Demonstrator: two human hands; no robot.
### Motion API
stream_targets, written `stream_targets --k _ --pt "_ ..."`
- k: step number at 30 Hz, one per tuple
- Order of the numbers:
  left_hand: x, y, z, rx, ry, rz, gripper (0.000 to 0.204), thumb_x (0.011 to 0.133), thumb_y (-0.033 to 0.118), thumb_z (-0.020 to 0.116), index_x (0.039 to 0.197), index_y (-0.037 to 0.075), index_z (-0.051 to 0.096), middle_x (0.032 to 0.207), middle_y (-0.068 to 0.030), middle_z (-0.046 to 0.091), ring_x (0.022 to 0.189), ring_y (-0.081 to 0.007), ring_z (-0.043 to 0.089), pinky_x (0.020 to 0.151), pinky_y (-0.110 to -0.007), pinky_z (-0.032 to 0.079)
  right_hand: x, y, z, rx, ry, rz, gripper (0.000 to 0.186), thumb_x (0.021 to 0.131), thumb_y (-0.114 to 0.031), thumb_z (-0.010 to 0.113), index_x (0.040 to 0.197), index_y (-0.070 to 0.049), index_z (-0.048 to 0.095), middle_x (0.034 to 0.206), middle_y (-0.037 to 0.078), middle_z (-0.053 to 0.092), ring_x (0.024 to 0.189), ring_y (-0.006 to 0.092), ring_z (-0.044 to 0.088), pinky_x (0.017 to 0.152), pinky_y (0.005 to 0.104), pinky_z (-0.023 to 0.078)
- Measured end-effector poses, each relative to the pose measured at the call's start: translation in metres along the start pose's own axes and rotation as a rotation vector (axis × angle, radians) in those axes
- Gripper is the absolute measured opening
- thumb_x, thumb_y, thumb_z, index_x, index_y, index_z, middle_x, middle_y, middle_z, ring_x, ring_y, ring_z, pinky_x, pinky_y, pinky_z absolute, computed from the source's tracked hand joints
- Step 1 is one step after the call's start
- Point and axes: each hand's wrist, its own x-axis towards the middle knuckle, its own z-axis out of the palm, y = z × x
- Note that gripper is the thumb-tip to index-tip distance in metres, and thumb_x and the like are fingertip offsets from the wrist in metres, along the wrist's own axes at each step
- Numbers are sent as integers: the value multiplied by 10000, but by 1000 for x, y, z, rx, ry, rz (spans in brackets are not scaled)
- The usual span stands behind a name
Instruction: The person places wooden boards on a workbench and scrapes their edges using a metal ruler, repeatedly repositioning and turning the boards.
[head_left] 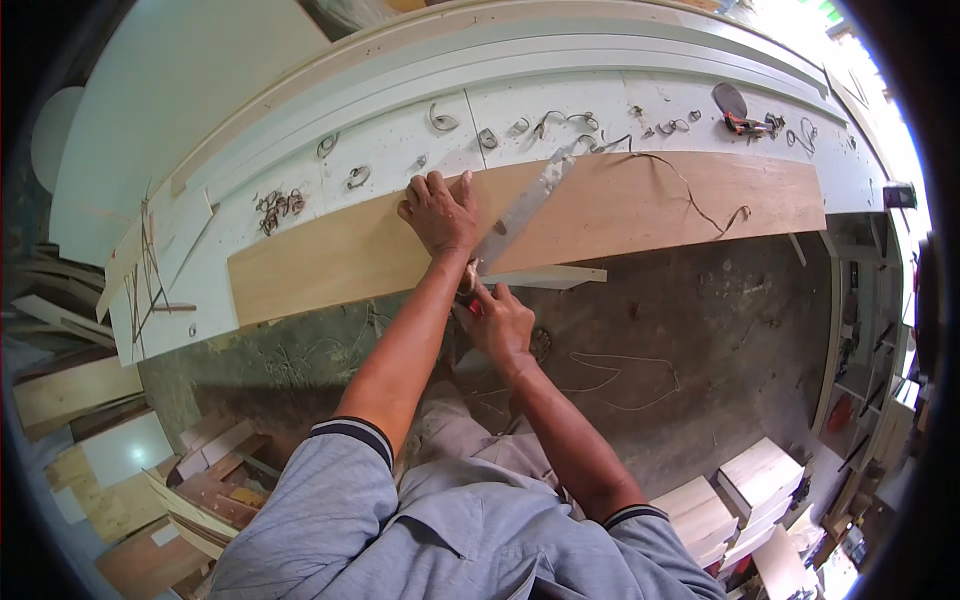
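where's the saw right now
In the head view the saw lies slanted across the wood board at centre, just right of the left hand, its handle in the right hand.

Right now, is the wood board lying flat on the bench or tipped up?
Flat. The board lies face-down along the bench, the left hand pressing on it, a saw resting across its face.

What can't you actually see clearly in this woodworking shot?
- Head view: the saw handle is hidden inside the right hand.
- The wooden board under the left hand is covered.
- The small dark tool on the white bench is too small to identify.
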Motion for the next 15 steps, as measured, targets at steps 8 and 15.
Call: stream_targets --k 8,15 --pt "14 -66 -15 -281 50 155 498 894 526 703 1052 60 627 1137 -146 573 1115 -350 558 962 -503 404 -1 -13 -11 -32 -18 31 698 754 -369 850 1410 -304 621 821 57 585 710 259 667 592 405 530" --pt "-55 -86 -114 -645 -490 351 595 808 460 843 1209 68 642 1143 -137 605 1054 -338 606 939 -449 476 -6 1 -11 -87 -44 59 643 793 -354 804 1410 -333 621 831 59 603 717 277 671 617 430 531"
